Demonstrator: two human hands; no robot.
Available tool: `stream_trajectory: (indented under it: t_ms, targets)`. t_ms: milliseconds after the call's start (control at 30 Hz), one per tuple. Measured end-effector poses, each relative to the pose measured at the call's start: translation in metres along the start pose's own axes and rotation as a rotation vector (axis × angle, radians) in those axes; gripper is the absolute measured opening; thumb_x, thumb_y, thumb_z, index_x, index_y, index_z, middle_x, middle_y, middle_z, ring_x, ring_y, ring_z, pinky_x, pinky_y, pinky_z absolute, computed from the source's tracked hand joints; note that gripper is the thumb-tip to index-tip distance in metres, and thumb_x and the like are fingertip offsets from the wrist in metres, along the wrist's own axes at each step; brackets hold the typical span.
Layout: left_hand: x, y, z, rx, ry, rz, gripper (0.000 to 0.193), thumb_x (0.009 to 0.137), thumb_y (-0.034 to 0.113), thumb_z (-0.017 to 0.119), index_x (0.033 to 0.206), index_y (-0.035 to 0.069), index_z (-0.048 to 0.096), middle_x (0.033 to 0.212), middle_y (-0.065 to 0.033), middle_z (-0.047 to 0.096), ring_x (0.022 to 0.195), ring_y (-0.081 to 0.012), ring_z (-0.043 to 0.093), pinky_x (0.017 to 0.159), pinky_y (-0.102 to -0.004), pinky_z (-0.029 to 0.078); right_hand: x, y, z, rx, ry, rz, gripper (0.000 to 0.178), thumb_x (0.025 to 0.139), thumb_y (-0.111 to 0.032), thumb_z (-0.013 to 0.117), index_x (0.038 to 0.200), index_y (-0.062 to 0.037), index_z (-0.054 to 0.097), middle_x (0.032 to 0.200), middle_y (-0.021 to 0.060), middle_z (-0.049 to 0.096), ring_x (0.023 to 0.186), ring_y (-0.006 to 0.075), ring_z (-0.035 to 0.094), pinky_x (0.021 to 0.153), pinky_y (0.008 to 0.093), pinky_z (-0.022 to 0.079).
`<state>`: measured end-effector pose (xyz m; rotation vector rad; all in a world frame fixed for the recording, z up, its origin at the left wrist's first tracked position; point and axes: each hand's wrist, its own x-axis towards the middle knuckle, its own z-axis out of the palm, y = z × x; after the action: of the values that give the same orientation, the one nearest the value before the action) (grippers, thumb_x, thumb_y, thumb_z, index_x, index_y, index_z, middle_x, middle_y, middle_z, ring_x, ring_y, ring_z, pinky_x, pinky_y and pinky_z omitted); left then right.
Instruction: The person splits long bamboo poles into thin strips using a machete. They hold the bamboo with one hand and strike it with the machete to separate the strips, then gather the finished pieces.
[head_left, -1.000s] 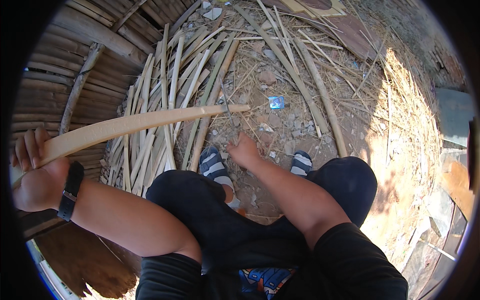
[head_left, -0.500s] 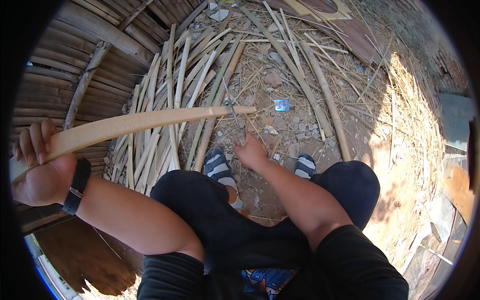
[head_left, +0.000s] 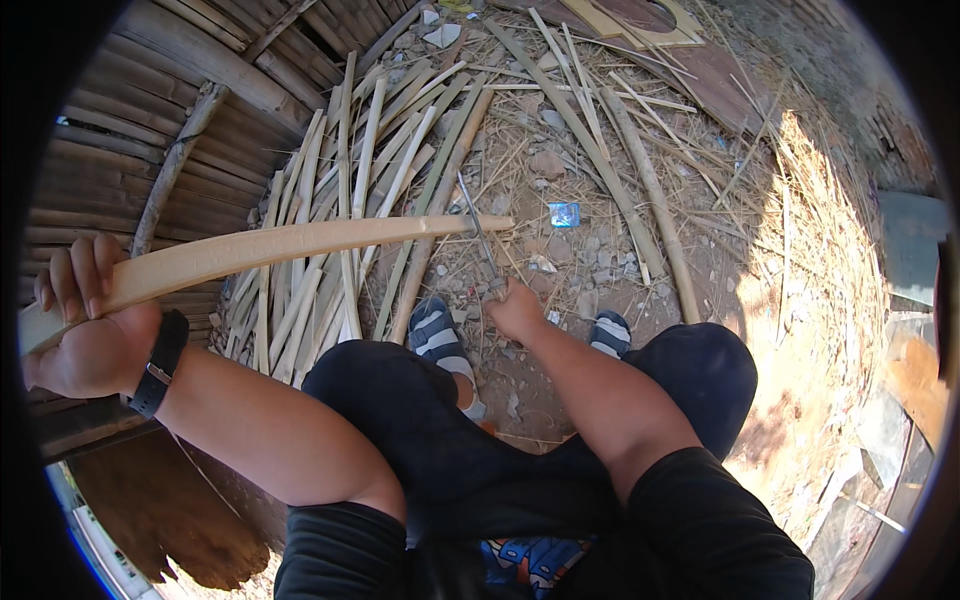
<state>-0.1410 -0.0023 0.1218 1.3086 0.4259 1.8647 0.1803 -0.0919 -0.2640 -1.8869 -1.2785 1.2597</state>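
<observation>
My left hand (head_left: 95, 330), with a dark watch (head_left: 160, 365) on its wrist, is wrapped round the thick end of a long pale bamboo strip (head_left: 290, 243). The strip reaches across to the right and narrows to a notched tip. Closed round the handle of a thin-bladed knife (head_left: 484, 243), my right hand (head_left: 516, 312) is just below that tip. The blade crosses the strip near its narrow end; how deep it bites cannot be made out. Most of the handle is hidden in my fist.
Split bamboo strips (head_left: 300, 215) lie in a heap beside a bamboo wall (head_left: 110, 180) at left. Two poles, one of them a bamboo pole (head_left: 655, 200), rest on littered ground. A blue packet (head_left: 564, 214) lies ahead of my sandalled feet (head_left: 435, 330). Brown boards (head_left: 690, 70) are at the far right.
My right hand and the knife have shifted slightly right and down, the blade sliding toward the strip's tip. My left hand keeps its hold on the thick end.
</observation>
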Motion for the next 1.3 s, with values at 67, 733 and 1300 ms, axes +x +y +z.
stream_trajectory:
  t_ms: [67, 733, 1300]
  targets:
    - [0.002, 0.003, -0.006, -0.002, -0.016, -0.01, 0.045, 0.079, 0.056, 0.051, 0.077, 0.012, 0.045, 0.057, 0.0014, 0.039, 0.046, -0.0102, 0.036, 0.051, -0.0253, 0.031, 0.002, -0.007, 0.0, -0.004, -0.026, 0.015, 0.049, 0.076, -0.019, 0.069, 0.119, 0.0026, 0.057, 0.098, 0.0273, 0.067, 0.095, 0.0403, 0.066, 0.085, 0.0437, 0.051]
    - [0.0, 0.004, 0.002, -0.02, -0.06, -0.033, 0.035, 0.077, 0.047, 0.052, 0.073, 0.013, 0.044, 0.056, 0.0022, 0.038, 0.046, -0.01, 0.036, 0.053, -0.0248, 0.032, 0.0, -0.041, -0.004, 0.052, -0.142, -0.284, 0.056, 0.076, -0.017, 0.069, 0.126, 0.0017, 0.054, 0.1, 0.0267, 0.067, 0.096, 0.0398, 0.066, 0.086, 0.0428, 0.051]
    - [0.004, 0.001, -0.032, -0.014, 0.015, -0.011, 0.046, 0.078, 0.056, 0.051, 0.077, 0.011, 0.044, 0.058, 0.0003, 0.038, 0.047, -0.011, 0.033, 0.05, -0.0258, 0.029, -0.022, -0.068, 0.005, 0.018, -0.142, -0.287, 0.055, 0.073, -0.019, 0.068, 0.122, 0.0055, 0.058, 0.095, 0.0275, 0.068, 0.09, 0.0396, 0.067, 0.084, 0.0421, 0.052]
